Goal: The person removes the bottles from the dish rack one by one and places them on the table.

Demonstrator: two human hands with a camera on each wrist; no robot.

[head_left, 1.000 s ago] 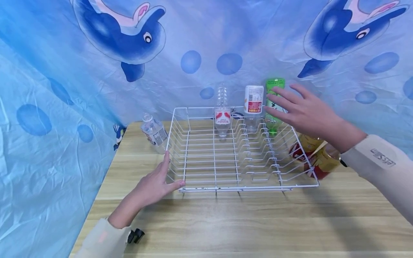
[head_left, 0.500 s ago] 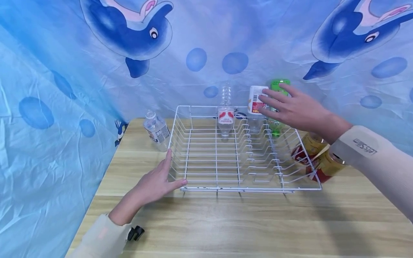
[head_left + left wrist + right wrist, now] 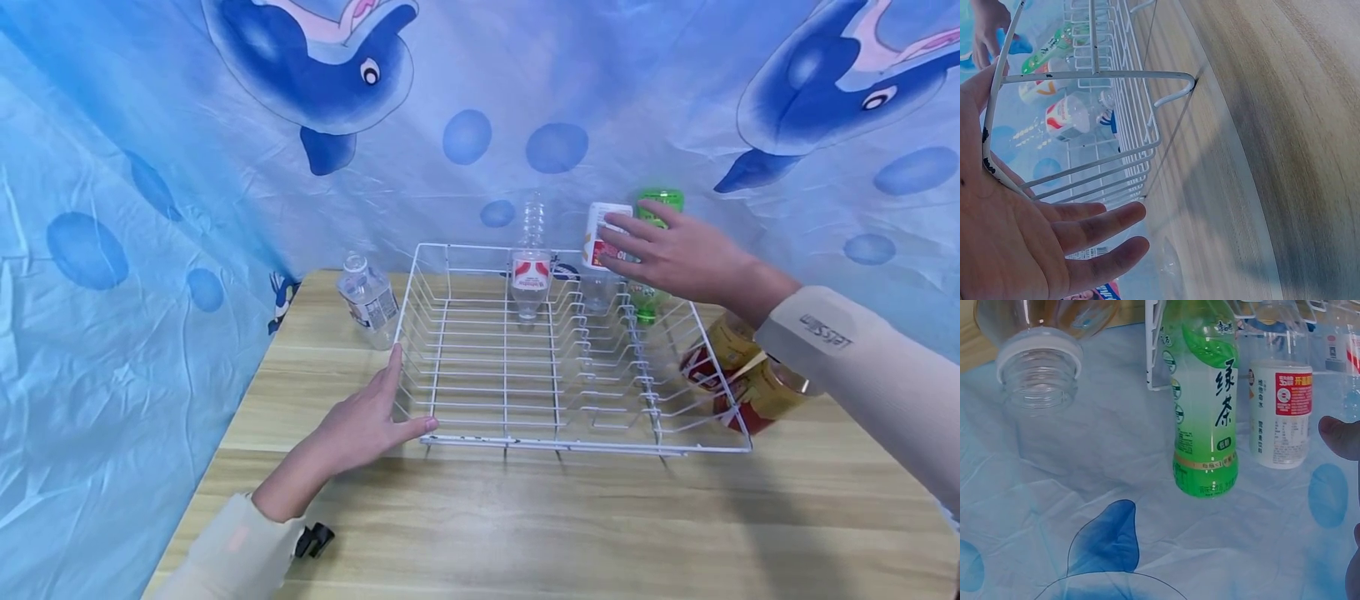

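Note:
My left hand [image 3: 363, 425] rests at the front left corner of the white wire rack [image 3: 592, 447], thumb and fingers spread, with the rack's corner between them in the left wrist view. My right hand [image 3: 675, 254], fingers extended, hovers over the rack's back right, in front of a white-labelled bottle [image 3: 597, 235] and a green bottle [image 3: 660, 197]. The right wrist view shows a gap between its thumb and the white-labelled bottle [image 3: 1282, 419]; the green bottle [image 3: 1207, 425] stands beside that one. Upside down at the rack's back stands a clear bottle with a red-and-white label [image 3: 531, 273].
A clear bottle [image 3: 369, 302] stands on the wooden table [image 3: 525, 525] left of the rack. Right of the rack are yellow-and-red bottles [image 3: 765, 393], partly behind my right forearm. A blue curtain [image 3: 420, 200] with dolphins hangs behind.
My right hand has moved left, from the green bottle to in front of the white-labelled one. My left hand stays at the rack's corner. The head view has shifted slightly.

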